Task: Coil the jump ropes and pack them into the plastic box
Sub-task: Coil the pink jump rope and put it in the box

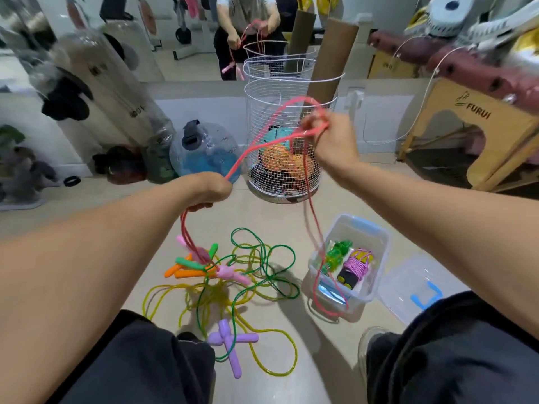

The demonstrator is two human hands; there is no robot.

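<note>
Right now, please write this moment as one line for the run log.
step: coiling | left hand: holds pink rope | right hand: holds rope loop | plastic box: open

Both your bare forearms reach forward from the near corners. Your left hand (208, 189) sits lower and nearer, knuckles up, fingers curled into a fist round the pink jump rope (256, 141). Your right hand (328, 132) is raised farther off, fingers hooked through the rope's loops.

Pink jump rope (262, 135) looped midair, tangled ropes (233, 275) on floor, open plastic box (376, 258)
</note>
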